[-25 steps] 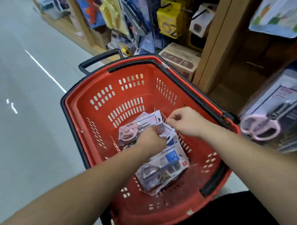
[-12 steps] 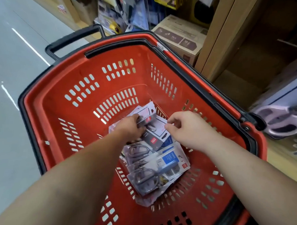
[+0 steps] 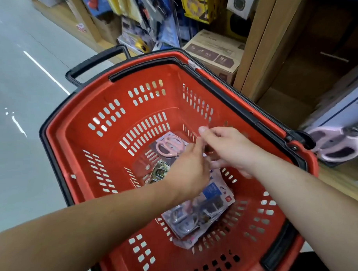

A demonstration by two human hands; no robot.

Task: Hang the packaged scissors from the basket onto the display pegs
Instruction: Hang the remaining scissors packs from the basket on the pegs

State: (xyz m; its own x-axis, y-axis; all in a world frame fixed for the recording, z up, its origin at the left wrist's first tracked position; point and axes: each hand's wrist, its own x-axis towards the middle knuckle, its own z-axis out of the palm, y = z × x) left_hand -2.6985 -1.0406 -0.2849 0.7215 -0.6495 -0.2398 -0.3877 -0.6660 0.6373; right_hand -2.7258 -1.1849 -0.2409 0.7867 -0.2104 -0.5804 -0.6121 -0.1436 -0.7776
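L hand [image 3: 187,173], R hand [image 3: 231,151] lifted off scissors packs [image 3: 209,203] in basket [image 3: 106,158]; grips blurred, can't tell.

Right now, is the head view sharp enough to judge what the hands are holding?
Head view: no; the left hand and right hand are motion-blurred where they meet, so grips are unreadable. Head view: pink scissors pack is fairly sharp, grey scissors packs soft, purple scissors at right edge smeared.

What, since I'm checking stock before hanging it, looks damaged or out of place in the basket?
Nothing looks damaged. The scissors packs lie in a loose overlapping heap in the red basket, at differing angles; blur hides fine detail.
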